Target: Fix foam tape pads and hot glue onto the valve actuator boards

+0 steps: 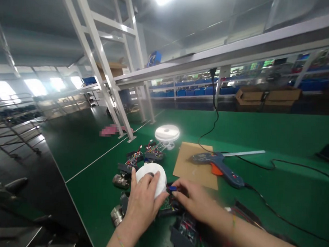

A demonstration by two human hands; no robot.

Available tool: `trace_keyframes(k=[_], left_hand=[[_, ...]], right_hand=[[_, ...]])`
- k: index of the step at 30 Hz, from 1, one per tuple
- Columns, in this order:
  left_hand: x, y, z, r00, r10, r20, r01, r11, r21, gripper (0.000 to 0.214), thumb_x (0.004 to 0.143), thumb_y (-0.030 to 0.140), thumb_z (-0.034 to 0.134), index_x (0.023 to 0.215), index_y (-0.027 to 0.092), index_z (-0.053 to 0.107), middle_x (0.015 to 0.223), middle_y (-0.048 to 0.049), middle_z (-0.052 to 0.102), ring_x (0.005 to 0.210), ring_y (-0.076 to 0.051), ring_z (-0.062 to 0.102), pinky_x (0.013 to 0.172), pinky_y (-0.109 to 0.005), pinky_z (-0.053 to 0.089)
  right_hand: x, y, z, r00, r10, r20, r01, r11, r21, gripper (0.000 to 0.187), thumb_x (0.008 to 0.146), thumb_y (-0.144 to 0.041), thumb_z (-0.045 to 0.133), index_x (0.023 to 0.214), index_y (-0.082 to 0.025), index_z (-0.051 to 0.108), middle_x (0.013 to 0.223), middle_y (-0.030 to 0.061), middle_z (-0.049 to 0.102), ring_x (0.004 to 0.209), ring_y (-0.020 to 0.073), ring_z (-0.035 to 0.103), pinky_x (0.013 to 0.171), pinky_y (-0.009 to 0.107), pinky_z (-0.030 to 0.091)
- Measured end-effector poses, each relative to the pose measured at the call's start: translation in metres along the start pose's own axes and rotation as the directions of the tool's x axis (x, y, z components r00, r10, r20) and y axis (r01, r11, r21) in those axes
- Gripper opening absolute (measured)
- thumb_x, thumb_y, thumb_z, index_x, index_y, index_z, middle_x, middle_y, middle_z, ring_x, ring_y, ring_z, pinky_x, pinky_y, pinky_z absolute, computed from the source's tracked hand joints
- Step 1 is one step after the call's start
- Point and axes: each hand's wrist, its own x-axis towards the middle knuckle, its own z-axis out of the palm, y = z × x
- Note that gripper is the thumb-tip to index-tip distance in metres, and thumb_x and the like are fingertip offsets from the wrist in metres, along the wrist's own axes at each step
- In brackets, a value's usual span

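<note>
My left hand [143, 198] grips a white round reel [161, 174], its fingers spread over the flat face and the thumb at the lower right edge. Close to that edge, my right hand [190, 198] pinches a small blue part [172, 188] between thumb and fingers. Below both hands is an opened dark housing with a green circuit board [165, 203], partly hidden. Several similar dark housings with wires [154, 155] lie beyond the reel. Metal cylindrical fittings [120, 181] sit to the left of my left hand.
A hot glue gun [219, 163] with a glue stick lies on brown cardboard [180, 163], its black cord [272, 206] running right. A bright white disc [166, 132] stands farther back on the green mat [261, 130]. A white frame [112, 85] and shelf rise behind.
</note>
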Motion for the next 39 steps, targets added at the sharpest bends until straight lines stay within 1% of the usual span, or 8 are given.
trace_keyframes(k=[5,10,23,28,31,33,36,39], left_hand=[[-0.002,-0.004,0.002,0.994,0.012,0.109,-0.014,1.0,0.018,0.049,0.096,0.034,0.056,0.141,0.019,0.044,0.108,-0.009,0.061,0.107,-0.027,0.061,0.11,-0.079,0.022],[-0.002,-0.005,0.003,0.987,0.019,0.162,-0.022,1.0,0.018,0.048,0.098,0.034,0.052,0.143,0.02,0.043,0.112,-0.0096,0.061,0.11,-0.026,0.06,0.112,-0.078,0.02],[0.0,-0.003,0.002,0.98,-0.002,0.198,0.005,1.0,-0.012,0.05,0.097,0.035,0.054,0.143,0.019,0.044,0.114,-0.0093,0.06,0.114,-0.026,0.059,0.114,-0.076,0.017],[0.001,0.005,-0.003,0.982,0.003,0.191,0.004,0.999,-0.036,0.049,0.097,0.031,0.049,0.144,0.016,0.044,0.111,-0.0104,0.059,0.111,-0.026,0.058,0.114,-0.072,0.026],[-0.002,0.01,-0.003,0.991,-0.002,0.137,0.007,0.999,-0.041,0.052,0.096,0.025,0.046,0.146,0.015,0.04,0.11,-0.0117,0.057,0.11,-0.027,0.057,0.113,-0.069,0.031],[-0.005,0.015,0.003,0.998,-0.019,0.057,0.019,1.0,-0.015,0.051,0.095,0.022,0.046,0.145,0.014,0.041,0.107,-0.0116,0.057,0.106,-0.027,0.058,0.11,-0.067,0.036],[-0.007,0.029,0.013,0.99,-0.053,-0.128,0.067,0.992,0.108,0.048,0.094,0.02,0.048,0.141,0.011,0.045,0.103,-0.0119,0.057,0.101,-0.028,0.058,0.106,-0.066,0.039],[-0.006,0.043,0.009,0.942,-0.01,-0.335,0.088,0.972,0.218,0.054,0.092,0.018,0.054,0.144,0.008,0.041,0.108,-0.0158,0.056,0.105,-0.03,0.056,0.108,-0.065,0.037]], right_hand=[[0.0,-0.004,-0.001,0.999,0.007,-0.038,-0.007,1.0,0.01,0.011,0.088,-0.013,0.061,0.093,-0.016,0.07,0.084,0.0036,0.073,0.079,0.0199,0.066,0.071,0.029,0.046],[-0.001,-0.005,0.001,0.998,-0.008,-0.055,0.007,1.0,-0.016,0.011,0.089,-0.012,0.064,0.095,-0.016,0.072,0.092,0.0059,0.075,0.088,0.0224,0.068,0.078,0.031,0.046],[0.002,-0.008,0.005,0.998,-0.04,-0.054,0.034,0.995,-0.099,0.01,0.09,-0.015,0.065,0.096,-0.016,0.072,0.094,0.0068,0.075,0.091,0.0226,0.068,0.081,0.031,0.048],[0.001,-0.01,0.009,0.996,-0.036,-0.078,0.026,0.993,-0.119,0.014,0.089,-0.016,0.062,0.098,-0.016,0.072,0.094,0.0092,0.075,0.091,0.0263,0.068,0.081,0.034,0.046],[0.002,-0.012,0.009,0.995,0.005,-0.102,-0.012,0.997,-0.073,0.014,0.088,-0.016,0.06,0.094,-0.017,0.072,0.091,0.0076,0.075,0.087,0.0248,0.068,0.077,0.033,0.046],[0.005,-0.014,0.009,0.992,0.059,-0.11,-0.06,0.998,-0.006,0.013,0.087,-0.014,0.06,0.09,-0.017,0.072,0.086,0.0054,0.076,0.08,0.0212,0.069,0.072,0.029,0.047],[0.011,-0.012,0.011,0.979,0.17,-0.109,-0.158,0.982,0.106,0.012,0.085,-0.012,0.059,0.085,-0.016,0.071,0.078,0.0035,0.075,0.07,0.0171,0.069,0.062,0.024,0.046],[0.016,-0.005,0.014,0.954,0.278,-0.11,-0.256,0.949,0.182,0.012,0.086,-0.014,0.057,0.079,-0.015,0.067,0.071,0.0045,0.073,0.066,0.0167,0.067,0.056,0.023,0.046]])
